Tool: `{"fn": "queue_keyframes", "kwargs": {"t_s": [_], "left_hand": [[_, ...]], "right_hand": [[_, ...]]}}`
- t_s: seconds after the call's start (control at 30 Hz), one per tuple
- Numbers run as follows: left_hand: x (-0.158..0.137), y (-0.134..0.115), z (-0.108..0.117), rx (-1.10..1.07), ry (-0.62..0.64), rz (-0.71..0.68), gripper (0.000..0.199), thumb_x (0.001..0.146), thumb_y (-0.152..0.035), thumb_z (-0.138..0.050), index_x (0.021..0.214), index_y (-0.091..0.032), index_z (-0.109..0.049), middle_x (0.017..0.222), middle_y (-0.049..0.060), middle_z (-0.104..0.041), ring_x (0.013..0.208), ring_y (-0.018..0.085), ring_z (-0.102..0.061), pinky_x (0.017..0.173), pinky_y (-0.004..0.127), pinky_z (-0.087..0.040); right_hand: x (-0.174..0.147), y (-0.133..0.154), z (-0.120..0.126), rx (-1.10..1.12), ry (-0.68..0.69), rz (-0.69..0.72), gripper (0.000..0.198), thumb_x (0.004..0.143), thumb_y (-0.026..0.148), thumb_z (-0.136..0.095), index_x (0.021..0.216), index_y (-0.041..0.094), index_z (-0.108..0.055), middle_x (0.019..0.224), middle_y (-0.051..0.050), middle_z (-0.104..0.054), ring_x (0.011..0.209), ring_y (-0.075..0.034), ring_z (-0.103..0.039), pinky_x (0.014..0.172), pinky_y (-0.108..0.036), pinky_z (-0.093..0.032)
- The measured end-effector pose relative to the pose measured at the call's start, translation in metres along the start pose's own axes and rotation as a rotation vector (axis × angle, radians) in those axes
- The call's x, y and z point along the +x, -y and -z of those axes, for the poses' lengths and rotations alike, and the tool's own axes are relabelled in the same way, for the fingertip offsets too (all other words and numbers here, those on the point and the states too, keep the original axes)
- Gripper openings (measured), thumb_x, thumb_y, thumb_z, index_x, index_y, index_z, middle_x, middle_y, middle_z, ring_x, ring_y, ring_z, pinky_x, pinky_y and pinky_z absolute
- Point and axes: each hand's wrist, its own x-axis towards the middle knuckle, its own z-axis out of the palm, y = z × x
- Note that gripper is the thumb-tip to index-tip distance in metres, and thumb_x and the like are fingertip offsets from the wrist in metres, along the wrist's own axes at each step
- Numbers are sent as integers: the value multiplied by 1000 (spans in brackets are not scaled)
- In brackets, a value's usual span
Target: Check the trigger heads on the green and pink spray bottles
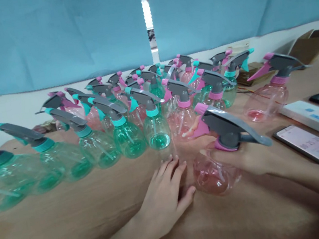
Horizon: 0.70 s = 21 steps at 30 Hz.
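Observation:
A pink spray bottle with a grey and pink trigger head stands tilted on the table in front of me. My right hand reaches in from the right and is closed around its neck, below the head. Part of this hand is hidden behind the bottle, and a finger shows by the pink trigger. Flat on the table just left of that bottle lies my left hand, fingers stretched out and holding nothing. Beyond its fingertips is a green spray bottle with a turquoise collar.
Several green and pink spray bottles stand in rows across the wooden table. At right are a lit phone, a white power strip and another pink spray bottle. A cardboard box sits behind; a blue curtain hangs at the back.

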Motion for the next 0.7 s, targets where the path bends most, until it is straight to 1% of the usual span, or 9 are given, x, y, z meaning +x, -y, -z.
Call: {"fn": "queue_keyframes", "kwargs": {"t_s": [0.13, 0.23, 0.3, 0.33, 0.37, 0.43, 0.5, 0.6, 0.7], "left_hand": [[0, 0, 0, 7, 15, 4, 49, 91, -37, -54, 133, -13, -44, 141, 15, -43, 132, 30, -36, 105, 49, -34], [1, -1, 0, 8, 21, -1, 50, 91, -36, -55, 133, -13, -43, 142, 15, -42, 132, 29, -34, 106, 48, -32], [0, -1, 0, 8, 19, -5, 50, 91, -36, -55, 133, -13, -43, 142, 15, -41, 133, 29, -34, 106, 47, -31], [0, -1, 0, 9, 20, -7, 50, 91, -36, -55, 134, -13, -43, 142, 15, -41, 133, 29, -33, 106, 47, -31], [0, 0, 0, 10, 21, -8, 50, 91, -36, -55, 133, -13, -43, 142, 15, -41, 133, 29, -33, 107, 47, -31], [0, 0, 0, 12, 18, -10, 49, 91, -36, -55, 133, -13, -43, 142, 15, -41, 133, 29, -34, 106, 48, -31], [0, 0, 0, 6, 5, -12, 47, 91, -36, -54, 132, -14, -44, 141, 15, -42, 132, 29, -35, 105, 49, -33], [0, 0, 0, 3, -3, -12, 47, 91, -37, -54, 131, -14, -45, 141, 15, -43, 131, 30, -36, 105, 48, -34], [0, 0, 0, 10, 1, -15, 47, 91, -37, -54, 131, -13, -45, 141, 15, -43, 132, 30, -36, 105, 49, -33]], "right_hand": [[-2, -5, -1, 69, 101, -30, 13, 69, 26, -52, 56, 27, -50, 47, 2, -51, 51, -18, -57, 47, -30, -48], [-3, -7, -1, 70, 149, -57, 13, 72, 27, -52, 60, 28, -56, 42, 3, -48, 51, -20, -58, 48, -32, -48], [-3, -7, -1, 78, 130, -104, 6, 69, 27, -54, 69, 27, -60, 43, 3, -50, 50, -21, -59, 48, -33, -49], [-2, -6, -1, 95, 110, -120, 7, 68, 27, -55, 72, 27, -60, 47, 2, -53, 51, -21, -60, 49, -34, -50], [-2, -6, -1, 116, 101, -120, 7, 67, 26, -56, 73, 26, -60, 52, 1, -58, 54, -22, -62, 54, -35, -52], [-1, -6, -2, 155, 114, -94, 1, 67, 25, -56, 66, 25, -56, 64, -1, -65, 65, -22, -66, 64, -36, -55], [0, -6, -1, 175, 118, -70, 6, 67, 24, -56, 62, 25, -53, 71, -3, -68, 73, -23, -68, 71, -36, -56], [-1, -8, -1, 156, 79, -75, 3, 66, 25, -58, 68, 25, -56, 77, -3, -71, 75, -23, -69, 71, -37, -57], [-1, -12, -2, 143, 81, -77, 6, 68, 28, -58, 72, 24, -57, 80, -5, -72, 78, -24, -70, 73, -38, -57]]}}
